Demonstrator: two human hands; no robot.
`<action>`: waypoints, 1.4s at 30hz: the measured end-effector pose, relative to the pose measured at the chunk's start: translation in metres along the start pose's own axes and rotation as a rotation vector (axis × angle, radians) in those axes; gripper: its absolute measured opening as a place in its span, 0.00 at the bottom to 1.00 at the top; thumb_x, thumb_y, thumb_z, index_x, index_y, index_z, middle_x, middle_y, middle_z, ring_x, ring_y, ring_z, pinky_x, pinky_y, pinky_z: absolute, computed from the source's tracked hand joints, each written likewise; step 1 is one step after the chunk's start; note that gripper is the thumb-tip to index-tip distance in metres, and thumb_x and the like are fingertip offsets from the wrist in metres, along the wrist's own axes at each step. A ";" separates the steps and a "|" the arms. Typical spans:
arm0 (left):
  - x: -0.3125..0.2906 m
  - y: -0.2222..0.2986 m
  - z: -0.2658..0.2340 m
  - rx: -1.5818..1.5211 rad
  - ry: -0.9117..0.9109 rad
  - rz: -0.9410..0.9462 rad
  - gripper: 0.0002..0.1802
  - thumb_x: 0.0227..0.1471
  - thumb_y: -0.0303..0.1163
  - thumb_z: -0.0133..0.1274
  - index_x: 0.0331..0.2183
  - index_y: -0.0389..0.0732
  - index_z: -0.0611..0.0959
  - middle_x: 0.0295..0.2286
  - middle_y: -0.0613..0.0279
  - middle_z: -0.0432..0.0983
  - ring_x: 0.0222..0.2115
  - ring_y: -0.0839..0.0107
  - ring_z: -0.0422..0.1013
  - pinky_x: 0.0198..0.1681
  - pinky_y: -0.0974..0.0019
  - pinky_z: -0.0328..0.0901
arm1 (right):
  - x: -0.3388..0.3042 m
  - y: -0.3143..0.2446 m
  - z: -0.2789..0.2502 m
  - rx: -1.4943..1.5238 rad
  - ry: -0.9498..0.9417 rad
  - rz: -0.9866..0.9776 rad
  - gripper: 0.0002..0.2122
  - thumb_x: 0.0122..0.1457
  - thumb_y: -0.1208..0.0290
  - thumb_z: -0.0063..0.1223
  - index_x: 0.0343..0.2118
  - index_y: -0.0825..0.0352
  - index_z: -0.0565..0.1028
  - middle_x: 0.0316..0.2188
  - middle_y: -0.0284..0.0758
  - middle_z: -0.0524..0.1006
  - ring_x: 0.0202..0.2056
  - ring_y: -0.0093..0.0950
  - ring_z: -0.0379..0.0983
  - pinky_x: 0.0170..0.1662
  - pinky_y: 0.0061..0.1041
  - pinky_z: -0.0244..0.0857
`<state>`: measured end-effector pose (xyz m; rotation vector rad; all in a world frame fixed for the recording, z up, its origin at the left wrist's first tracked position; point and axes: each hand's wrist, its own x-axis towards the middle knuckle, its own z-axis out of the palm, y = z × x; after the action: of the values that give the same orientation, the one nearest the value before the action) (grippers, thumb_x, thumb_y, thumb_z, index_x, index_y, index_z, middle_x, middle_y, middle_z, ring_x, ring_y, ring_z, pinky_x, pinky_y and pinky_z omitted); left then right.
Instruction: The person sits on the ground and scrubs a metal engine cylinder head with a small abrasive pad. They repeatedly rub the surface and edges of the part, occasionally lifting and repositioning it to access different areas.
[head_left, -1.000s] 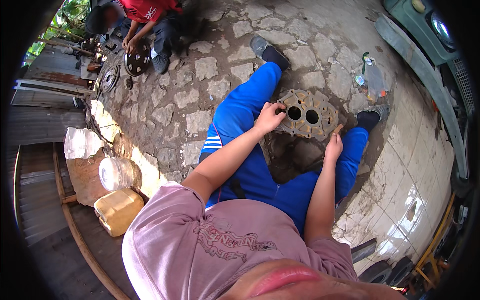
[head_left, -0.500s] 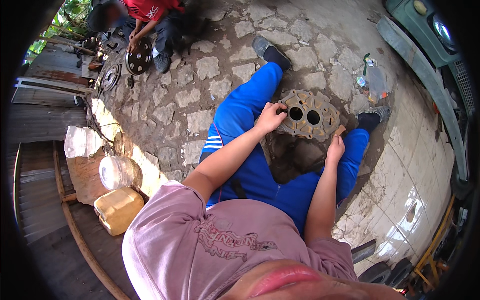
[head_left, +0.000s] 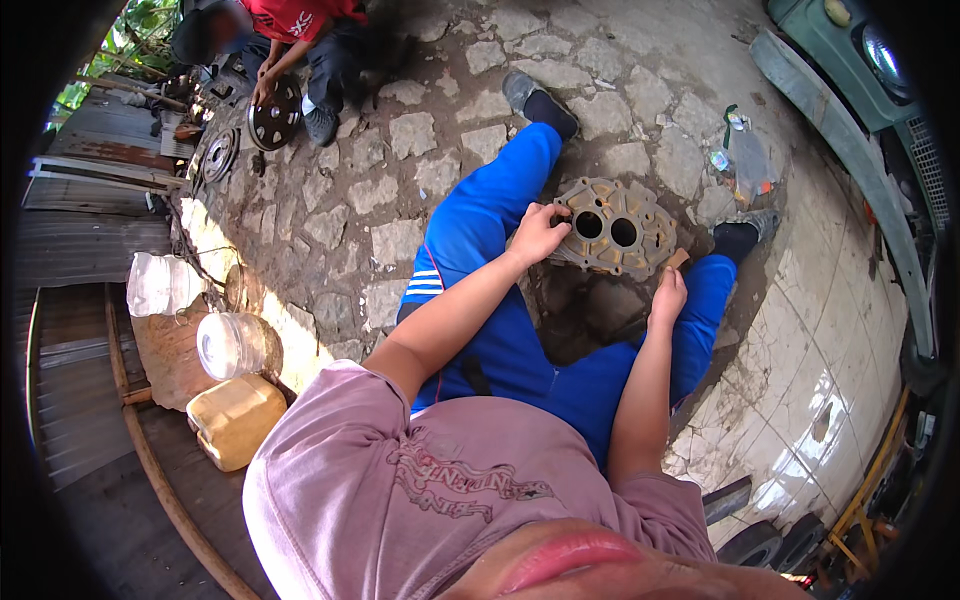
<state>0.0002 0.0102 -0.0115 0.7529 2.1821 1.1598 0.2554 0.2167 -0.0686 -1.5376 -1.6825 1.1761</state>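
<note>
A grey-brown metal gearbox housing [head_left: 607, 250] rests between my spread legs, its flat face with two round holes turned up toward me. My left hand [head_left: 540, 236] grips its left rim, fingers curled over the edge beside the left hole. In my right hand [head_left: 668, 296], a small brown folded piece that looks like sandpaper [head_left: 679, 259] is pinched between the fingers. It touches or nearly touches the housing's right rim; I cannot tell which.
Across the stone paving, another person in a red shirt [head_left: 300, 18] holds a dark round disc [head_left: 274, 115]. A second metal disc [head_left: 218, 155] lies nearby. Left are a yellow jerrycan [head_left: 236, 420] and clear plastic containers [head_left: 230, 345]. A green vehicle [head_left: 850, 60] stands at the right.
The view has shifted very slightly. Both my hands keep their places on and beside the housing, with little visible movement.
</note>
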 end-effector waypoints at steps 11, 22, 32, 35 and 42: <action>0.004 0.000 0.001 -0.031 -0.003 0.000 0.22 0.58 0.40 0.60 0.53 0.45 0.85 0.42 0.53 0.71 0.47 0.59 0.69 0.56 0.60 0.66 | 0.009 0.010 0.002 0.033 -0.008 -0.007 0.19 0.71 0.60 0.50 0.48 0.74 0.81 0.40 0.50 0.84 0.41 0.45 0.79 0.48 0.38 0.69; 0.008 -0.008 -0.002 -0.049 -0.020 -0.011 0.22 0.59 0.39 0.61 0.53 0.45 0.85 0.46 0.53 0.71 0.48 0.60 0.70 0.58 0.61 0.67 | 0.011 0.007 0.001 -0.029 -0.027 -0.037 0.19 0.70 0.60 0.52 0.49 0.73 0.81 0.44 0.51 0.84 0.46 0.46 0.81 0.50 0.38 0.69; 0.007 -0.011 0.000 -0.038 -0.003 -0.016 0.22 0.59 0.39 0.60 0.53 0.45 0.84 0.46 0.52 0.70 0.47 0.60 0.71 0.57 0.60 0.68 | 0.004 0.001 -0.004 0.022 -0.069 0.051 0.19 0.71 0.61 0.51 0.50 0.75 0.81 0.44 0.47 0.85 0.46 0.36 0.81 0.51 0.34 0.69; 0.008 -0.008 -0.002 -0.035 -0.012 0.000 0.22 0.59 0.39 0.60 0.53 0.44 0.84 0.46 0.52 0.71 0.47 0.60 0.72 0.57 0.60 0.67 | 0.007 0.009 -0.003 0.071 -0.037 0.034 0.19 0.71 0.61 0.52 0.50 0.75 0.81 0.45 0.47 0.85 0.46 0.37 0.81 0.52 0.34 0.69; 0.004 -0.011 0.002 -0.065 0.007 -0.001 0.23 0.57 0.41 0.61 0.52 0.43 0.85 0.42 0.50 0.73 0.47 0.56 0.71 0.56 0.59 0.68 | -0.004 -0.004 -0.003 0.078 0.002 0.029 0.20 0.71 0.62 0.52 0.49 0.79 0.80 0.44 0.48 0.85 0.46 0.36 0.81 0.51 0.34 0.69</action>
<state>-0.0036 0.0086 -0.0223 0.7204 2.1395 1.2284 0.2572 0.2135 -0.0631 -1.5196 -1.5985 1.2397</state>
